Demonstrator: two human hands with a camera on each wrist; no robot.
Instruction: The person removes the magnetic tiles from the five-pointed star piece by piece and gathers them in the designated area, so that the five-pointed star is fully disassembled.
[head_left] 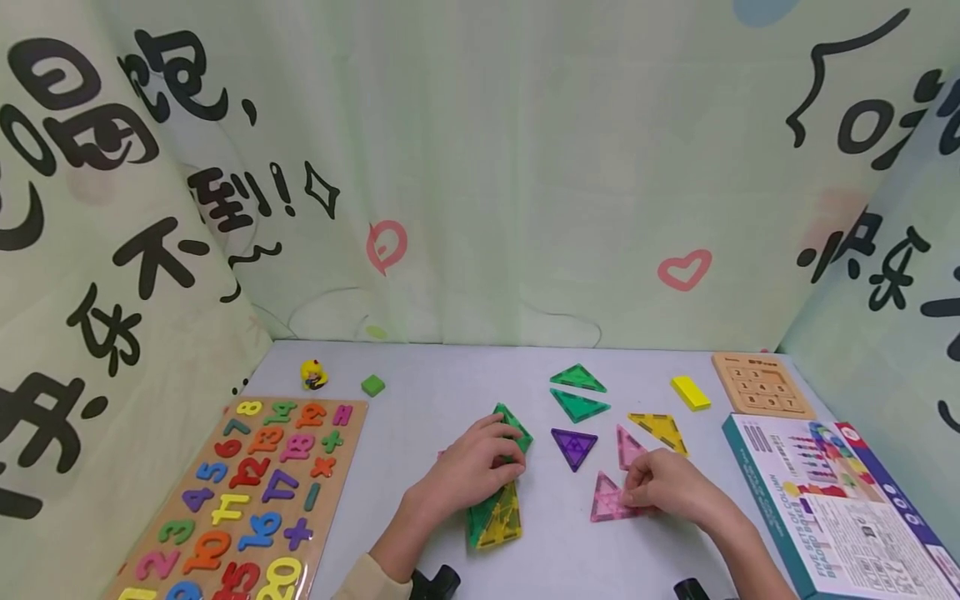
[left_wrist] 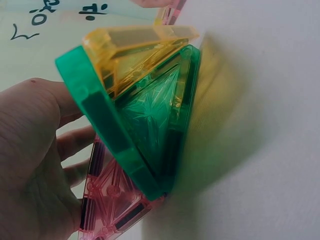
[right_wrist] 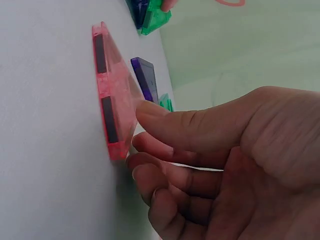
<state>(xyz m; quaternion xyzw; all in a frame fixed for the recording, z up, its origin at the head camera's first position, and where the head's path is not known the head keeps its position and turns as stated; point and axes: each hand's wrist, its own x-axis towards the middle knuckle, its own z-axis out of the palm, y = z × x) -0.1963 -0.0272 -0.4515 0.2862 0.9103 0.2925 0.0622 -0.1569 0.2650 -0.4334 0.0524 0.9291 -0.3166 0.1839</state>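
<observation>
Tile cluster (head_left: 497,508): green, yellow and pink magnetic triangles joined into a partly raised form, on the table (head_left: 420,392) right of the number board (head_left: 240,492). Left hand (head_left: 468,475): fingers curled over the cluster's top, gripping it. Pink triangle (head_left: 609,500): flat, right of the cluster. Right hand (head_left: 667,487): thumb and fingertips pinching its near edge. Purple triangle (head_left: 573,446): between cluster and pink triangle, loose.

Step, as judged: fetching another face. Next calls for lifting the pink triangle and meeting an open cluster edge squarely.
</observation>
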